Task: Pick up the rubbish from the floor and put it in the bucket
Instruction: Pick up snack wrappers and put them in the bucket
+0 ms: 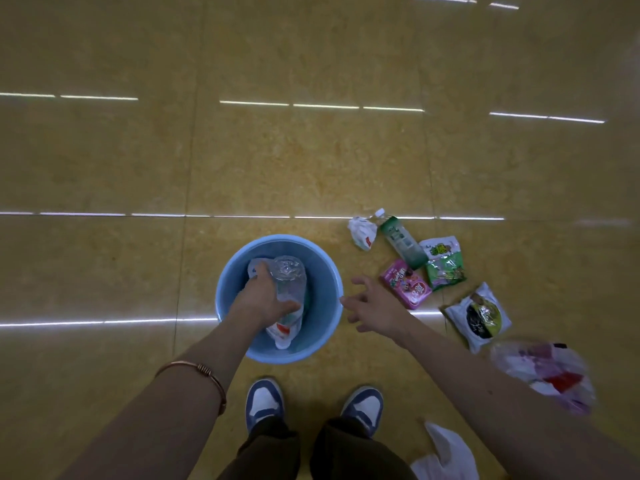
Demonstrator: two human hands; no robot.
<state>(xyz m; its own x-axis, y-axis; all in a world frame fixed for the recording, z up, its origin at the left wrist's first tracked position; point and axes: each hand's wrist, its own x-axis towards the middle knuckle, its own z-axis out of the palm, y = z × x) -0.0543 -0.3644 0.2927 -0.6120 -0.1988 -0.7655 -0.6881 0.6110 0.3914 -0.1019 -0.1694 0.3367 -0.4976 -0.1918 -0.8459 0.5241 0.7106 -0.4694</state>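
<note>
A blue bucket (325, 268) stands on the floor in front of my feet. My left hand (261, 297) grips a clear plastic bottle (289, 282) over the bucket's mouth, neck down. My right hand (372, 303) hovers with fingers spread just right of the bucket rim, holding nothing. To the right on the floor lie a crumpled white paper (363, 232), a green-labelled bottle (401, 240), a pink packet (406, 283), a green snack bag (443, 261), a white-and-dark packet (479, 315) and a clear plastic bag with red print (547, 375).
The floor (311, 161) is glossy yellow tile with light reflections. My two blue-and-white shoes (265, 401) stand just behind the bucket. A white plastic bag (446, 455) lies near my right foot at the frame's bottom edge.
</note>
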